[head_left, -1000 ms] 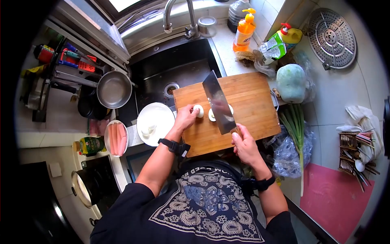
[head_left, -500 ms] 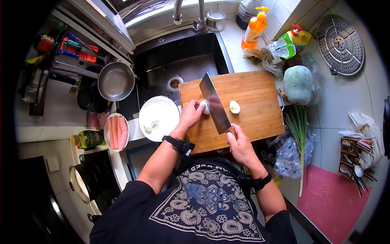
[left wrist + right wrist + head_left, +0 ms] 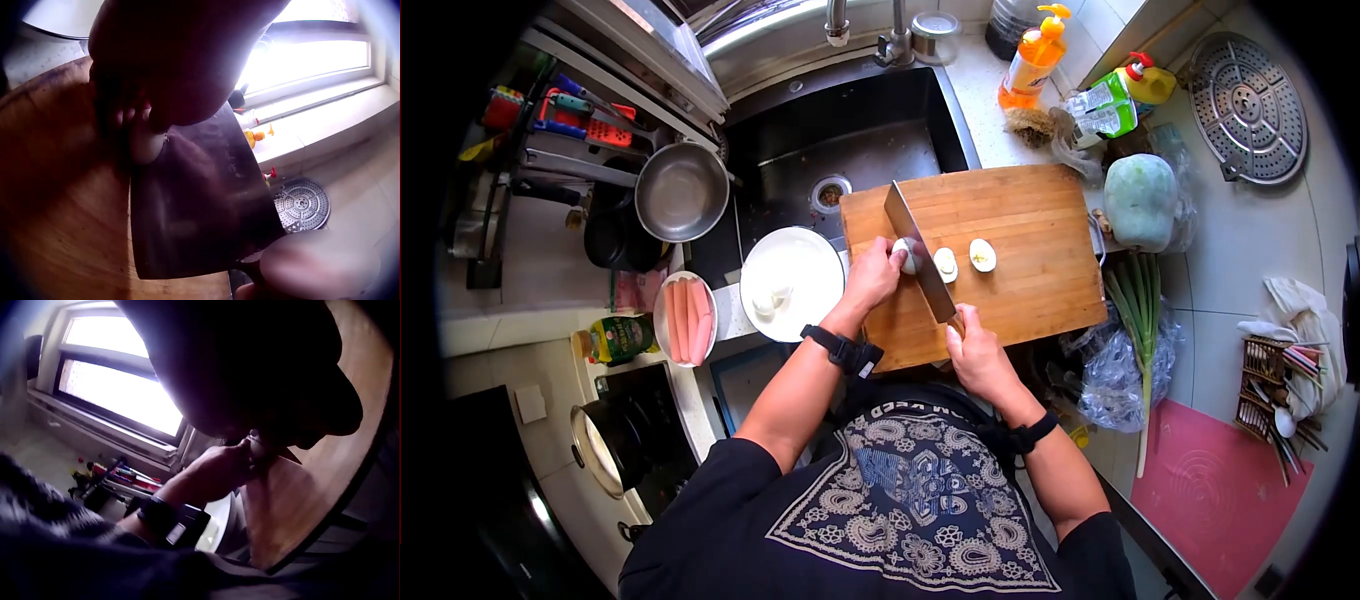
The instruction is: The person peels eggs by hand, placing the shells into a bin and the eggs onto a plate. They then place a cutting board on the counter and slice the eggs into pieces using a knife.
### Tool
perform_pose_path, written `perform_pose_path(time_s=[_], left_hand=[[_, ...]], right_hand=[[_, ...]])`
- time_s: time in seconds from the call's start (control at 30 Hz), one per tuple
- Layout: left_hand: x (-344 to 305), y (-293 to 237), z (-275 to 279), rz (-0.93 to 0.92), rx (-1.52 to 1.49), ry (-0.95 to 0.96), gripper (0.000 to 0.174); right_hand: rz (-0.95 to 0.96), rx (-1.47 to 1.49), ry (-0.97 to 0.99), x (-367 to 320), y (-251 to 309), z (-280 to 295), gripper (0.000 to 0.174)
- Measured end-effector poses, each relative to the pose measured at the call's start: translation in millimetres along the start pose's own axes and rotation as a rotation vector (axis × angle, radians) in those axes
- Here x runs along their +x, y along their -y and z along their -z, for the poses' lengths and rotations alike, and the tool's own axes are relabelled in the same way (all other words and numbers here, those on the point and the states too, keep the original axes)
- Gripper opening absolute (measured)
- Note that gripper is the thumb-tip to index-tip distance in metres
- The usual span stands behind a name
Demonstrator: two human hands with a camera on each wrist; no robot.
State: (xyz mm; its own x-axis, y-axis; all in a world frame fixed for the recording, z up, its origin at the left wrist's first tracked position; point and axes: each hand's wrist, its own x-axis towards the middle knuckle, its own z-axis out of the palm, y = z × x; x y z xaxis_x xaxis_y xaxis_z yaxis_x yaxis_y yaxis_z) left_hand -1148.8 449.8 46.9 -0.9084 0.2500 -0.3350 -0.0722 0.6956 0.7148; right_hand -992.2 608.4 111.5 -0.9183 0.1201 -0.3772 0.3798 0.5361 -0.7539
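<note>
While working over the wooden cutting board [image 3: 1030, 290], recorded left hand [image 3: 870, 280] curled over a peeled boiled egg [image 3: 906, 256] at board's left-centre, fingertips pinching it down. Recorded right hand [image 3: 972, 352] clamped round handle of a cleaver [image 3: 908, 228] at board's near edge. Noted hands apart, linked only through blade and egg. Found blade edge-down, running near to far, touching egg's right side. Counted two cut egg pieces [image 3: 945, 264], yolk up, flat on board just right of blade. Judged work partly done: two pieces off, held egg not yet cut through as far as visible. Logged white plate [image 3: 800, 255] just left of board, carrying small white lumps [image 3: 772, 300], possibly more eggs but too small to tell. Logged dish of sausages [image 3: 685, 318] left of plate.
</note>
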Motion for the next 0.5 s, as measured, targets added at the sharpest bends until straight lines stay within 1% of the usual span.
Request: perform_pose_path(time_s=[0.17, 0.27, 0.3, 0.4, 0.47, 0.5], left_hand=[[-2.8, -6.7, 4.3, 0.012, 0.014, 0.017, 0.038], [-3.3, -3.4, 5.5, -0.035, 0.058, 0.004, 0.040], [-2.9, -2.5, 6.4, -0.036, 0.060, -0.008, 0.041], [-3.2, -0.5, 8.0, -0.001, 0.021, -0.021, 0.038], [-5.2, 2.2, 9.5, -0.015, -0.007, -0.045, 0.036], [-5.7, 4.7, 9.1, -0.023, -0.023, -0.056, 0.035]], right_hand=[[0.043, -0.057, -0.025, -1.5, -6.6, -7.9, 0.037], [0.050, -0.056, -0.037, -0.3, -8.0, -3.5, 0.038], [0.044, -0.024, -0.038, -0.8, -8.0, -1.3, 0.038], [0.029, 0.079, -0.040, -0.2, -3.3, 9.9, 0.037], [0.006, 0.162, -0.044, -3.9, 2.1, 22.6, 0.036], [0.012, 0.189, -0.064, -6.6, 5.7, 28.4, 0.039]])
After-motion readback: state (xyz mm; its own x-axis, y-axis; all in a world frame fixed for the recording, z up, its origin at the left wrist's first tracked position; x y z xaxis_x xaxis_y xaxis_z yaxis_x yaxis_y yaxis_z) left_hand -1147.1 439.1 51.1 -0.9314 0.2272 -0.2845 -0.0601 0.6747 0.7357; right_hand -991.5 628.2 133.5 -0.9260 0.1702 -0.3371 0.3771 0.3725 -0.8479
